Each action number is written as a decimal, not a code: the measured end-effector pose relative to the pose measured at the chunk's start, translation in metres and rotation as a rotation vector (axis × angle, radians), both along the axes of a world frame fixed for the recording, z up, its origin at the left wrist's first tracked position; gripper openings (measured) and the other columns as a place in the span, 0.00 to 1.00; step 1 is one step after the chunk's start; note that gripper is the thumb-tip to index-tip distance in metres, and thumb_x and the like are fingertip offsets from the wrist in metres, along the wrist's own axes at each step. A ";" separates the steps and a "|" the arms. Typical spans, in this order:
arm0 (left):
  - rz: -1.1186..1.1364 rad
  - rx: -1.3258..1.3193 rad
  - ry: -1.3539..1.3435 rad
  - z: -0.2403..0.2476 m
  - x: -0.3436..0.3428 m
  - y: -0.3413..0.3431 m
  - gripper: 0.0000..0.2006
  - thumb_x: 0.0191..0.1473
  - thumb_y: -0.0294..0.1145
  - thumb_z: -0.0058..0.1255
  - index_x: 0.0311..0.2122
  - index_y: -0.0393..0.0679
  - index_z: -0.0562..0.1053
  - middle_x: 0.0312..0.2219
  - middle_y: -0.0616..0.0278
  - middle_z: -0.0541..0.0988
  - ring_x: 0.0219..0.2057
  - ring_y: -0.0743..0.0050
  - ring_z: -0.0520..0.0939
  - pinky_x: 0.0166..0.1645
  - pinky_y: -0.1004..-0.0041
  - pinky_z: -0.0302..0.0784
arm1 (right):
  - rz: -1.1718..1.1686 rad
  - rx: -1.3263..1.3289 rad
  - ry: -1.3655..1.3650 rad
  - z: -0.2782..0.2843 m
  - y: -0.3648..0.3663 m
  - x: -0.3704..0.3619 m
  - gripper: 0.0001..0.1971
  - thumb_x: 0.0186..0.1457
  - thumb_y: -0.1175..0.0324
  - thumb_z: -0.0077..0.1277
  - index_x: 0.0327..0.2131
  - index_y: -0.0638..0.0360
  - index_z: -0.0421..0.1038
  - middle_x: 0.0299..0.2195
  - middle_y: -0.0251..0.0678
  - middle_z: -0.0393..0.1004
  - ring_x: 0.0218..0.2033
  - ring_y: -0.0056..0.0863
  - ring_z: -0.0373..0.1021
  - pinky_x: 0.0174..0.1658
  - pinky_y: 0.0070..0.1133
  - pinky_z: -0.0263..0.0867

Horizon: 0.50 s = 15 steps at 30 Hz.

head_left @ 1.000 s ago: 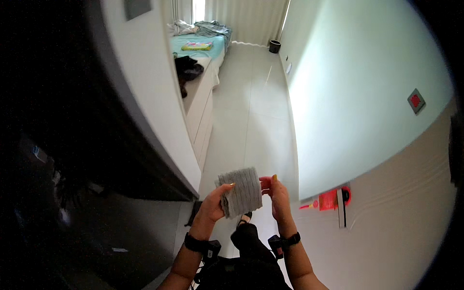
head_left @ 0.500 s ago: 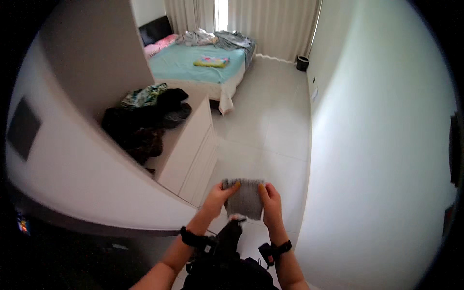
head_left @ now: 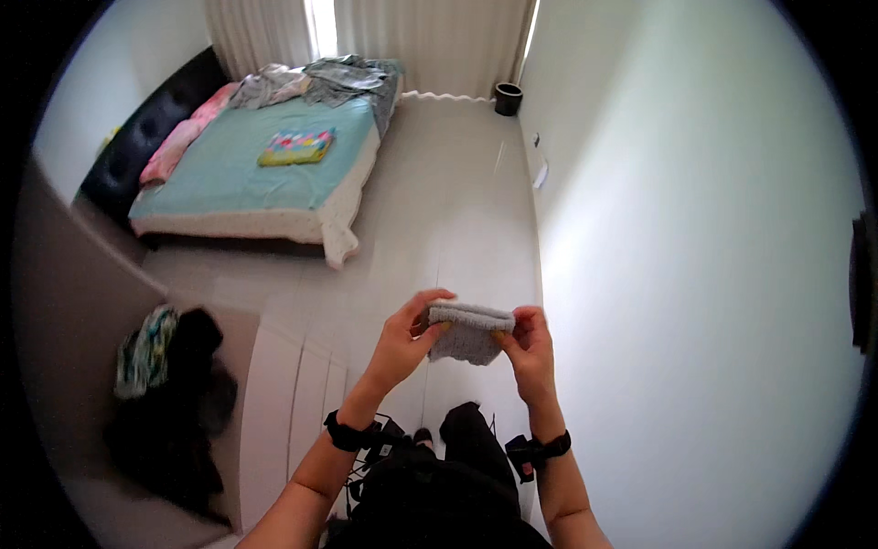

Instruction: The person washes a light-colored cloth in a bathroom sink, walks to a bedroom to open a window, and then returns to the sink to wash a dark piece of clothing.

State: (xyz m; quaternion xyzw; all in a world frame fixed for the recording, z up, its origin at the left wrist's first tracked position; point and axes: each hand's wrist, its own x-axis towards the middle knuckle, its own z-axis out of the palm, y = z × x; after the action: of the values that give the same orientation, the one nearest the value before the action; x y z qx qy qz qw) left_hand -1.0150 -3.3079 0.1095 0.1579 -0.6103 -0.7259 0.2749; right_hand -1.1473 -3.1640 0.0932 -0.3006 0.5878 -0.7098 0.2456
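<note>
A small grey folded cloth with a fuzzy, thick folded upper edge is held up in front of my body. My left hand grips its left end, thumb on the near face and fingers behind the top edge. At the right end, my right hand pinches it the same way. The fingers behind the cloth are partly hidden. Black straps with small devices are worn on both my wrists.
A bed with a teal sheet carries a folded colourful cloth and rumpled grey bedding. Dark clothes lie on a low white cabinet at left. A white wall runs along the right; a black bin stands by the curtains.
I have moved forward into the room, so the bed looks nearer and the cabinet lies farther left. The cloth is raised and tilted, now showing its thick folded edge; both hands still hold it.
</note>
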 end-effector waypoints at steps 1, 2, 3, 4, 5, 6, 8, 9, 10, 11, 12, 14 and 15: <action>-0.027 -0.117 -0.041 0.002 -0.026 -0.014 0.13 0.48 0.19 0.48 0.41 0.42 0.71 0.32 0.65 0.74 0.33 0.80 0.73 0.39 0.80 0.71 | 0.015 -0.042 0.027 0.012 -0.013 -0.023 0.19 0.48 0.83 0.45 0.45 0.59 0.57 0.31 0.30 0.65 0.35 0.19 0.64 0.40 0.18 0.63; -0.053 -0.236 -0.080 0.003 -0.052 -0.029 0.12 0.47 0.18 0.49 0.39 0.41 0.71 0.32 0.64 0.74 0.33 0.79 0.74 0.38 0.80 0.71 | 0.021 -0.050 0.042 0.016 -0.024 -0.048 0.19 0.48 0.84 0.44 0.45 0.59 0.59 0.30 0.31 0.65 0.35 0.20 0.64 0.41 0.18 0.63; -0.061 -0.242 -0.085 0.004 -0.077 -0.046 0.12 0.47 0.18 0.49 0.39 0.41 0.71 0.32 0.64 0.74 0.33 0.79 0.74 0.38 0.80 0.71 | 0.029 -0.059 0.057 0.019 -0.037 -0.074 0.19 0.47 0.85 0.43 0.44 0.58 0.61 0.30 0.32 0.65 0.34 0.22 0.65 0.41 0.19 0.63; -0.056 -0.349 -0.097 0.002 -0.104 -0.065 0.11 0.46 0.18 0.50 0.38 0.41 0.71 0.31 0.62 0.74 0.33 0.77 0.74 0.38 0.79 0.72 | 0.023 -0.073 0.059 0.019 -0.052 -0.105 0.19 0.47 0.85 0.43 0.44 0.58 0.61 0.30 0.32 0.65 0.34 0.22 0.65 0.41 0.19 0.63; -0.048 -0.458 -0.108 0.001 -0.130 -0.085 0.11 0.45 0.18 0.51 0.37 0.40 0.71 0.31 0.60 0.74 0.32 0.76 0.75 0.38 0.78 0.72 | 0.069 0.010 0.296 0.020 -0.068 -0.137 0.18 0.46 0.86 0.43 0.42 0.58 0.65 0.30 0.33 0.65 0.34 0.24 0.65 0.41 0.20 0.63; -0.047 -0.474 -0.106 -0.001 -0.154 -0.105 0.11 0.45 0.18 0.51 0.37 0.40 0.71 0.31 0.60 0.74 0.32 0.76 0.75 0.38 0.78 0.72 | 0.115 0.095 0.534 0.022 -0.085 -0.165 0.18 0.45 0.87 0.43 0.40 0.58 0.68 0.30 0.34 0.65 0.34 0.26 0.65 0.41 0.21 0.63; -0.091 -0.497 -0.156 -0.001 -0.202 -0.150 0.11 0.43 0.19 0.53 0.35 0.39 0.71 0.30 0.59 0.74 0.31 0.74 0.76 0.37 0.76 0.73 | 0.123 0.127 0.467 0.030 -0.128 -0.214 0.15 0.44 0.87 0.43 0.35 0.59 0.71 0.30 0.36 0.66 0.35 0.29 0.66 0.40 0.23 0.63; -0.078 -0.514 -0.196 -0.001 -0.225 -0.170 0.12 0.42 0.21 0.56 0.35 0.39 0.71 0.28 0.58 0.75 0.31 0.72 0.77 0.36 0.75 0.73 | 0.136 0.156 0.484 0.028 -0.149 -0.239 0.15 0.44 0.86 0.44 0.36 0.58 0.71 0.30 0.37 0.67 0.34 0.29 0.67 0.40 0.23 0.64; -0.057 -0.540 -0.248 0.007 -0.242 -0.185 0.11 0.41 0.21 0.57 0.34 0.39 0.71 0.28 0.58 0.75 0.30 0.71 0.77 0.36 0.75 0.73 | 0.167 0.154 0.471 0.032 -0.167 -0.259 0.15 0.45 0.85 0.44 0.36 0.58 0.71 0.29 0.37 0.67 0.34 0.31 0.67 0.39 0.24 0.64; -0.034 -0.563 -0.301 0.015 -0.261 -0.203 0.11 0.40 0.21 0.57 0.33 0.38 0.71 0.27 0.58 0.75 0.30 0.70 0.77 0.35 0.75 0.73 | 0.207 0.198 0.505 0.036 -0.186 -0.282 0.14 0.45 0.84 0.46 0.36 0.58 0.70 0.30 0.37 0.68 0.34 0.32 0.68 0.38 0.24 0.65; -0.030 -0.564 -0.306 0.019 -0.285 -0.227 0.11 0.40 0.21 0.57 0.33 0.38 0.71 0.27 0.58 0.75 0.30 0.70 0.77 0.35 0.75 0.73 | 0.229 0.200 0.523 0.040 -0.211 -0.309 0.13 0.45 0.83 0.46 0.36 0.59 0.70 0.31 0.38 0.68 0.34 0.34 0.68 0.38 0.25 0.65; 0.060 -0.665 -0.271 0.022 -0.325 -0.271 0.10 0.39 0.21 0.57 0.30 0.39 0.71 0.26 0.58 0.74 0.28 0.67 0.76 0.34 0.74 0.72 | 0.265 0.212 0.531 0.042 -0.258 -0.353 0.13 0.45 0.82 0.47 0.36 0.59 0.69 0.31 0.40 0.69 0.34 0.36 0.68 0.38 0.25 0.65; 0.062 -0.649 -0.283 0.023 -0.338 -0.290 0.10 0.39 0.21 0.57 0.30 0.39 0.71 0.26 0.58 0.74 0.28 0.67 0.76 0.34 0.74 0.72 | 0.292 0.227 0.557 0.041 -0.279 -0.368 0.12 0.45 0.81 0.48 0.36 0.60 0.69 0.32 0.41 0.69 0.35 0.38 0.68 0.38 0.26 0.65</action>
State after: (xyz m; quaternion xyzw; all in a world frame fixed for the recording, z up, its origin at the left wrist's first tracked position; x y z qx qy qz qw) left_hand -1.3530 -3.5981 0.1320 0.1795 -0.8362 -0.4564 0.2455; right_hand -1.5157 -3.4427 0.1347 -0.5347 0.6584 -0.4878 0.2066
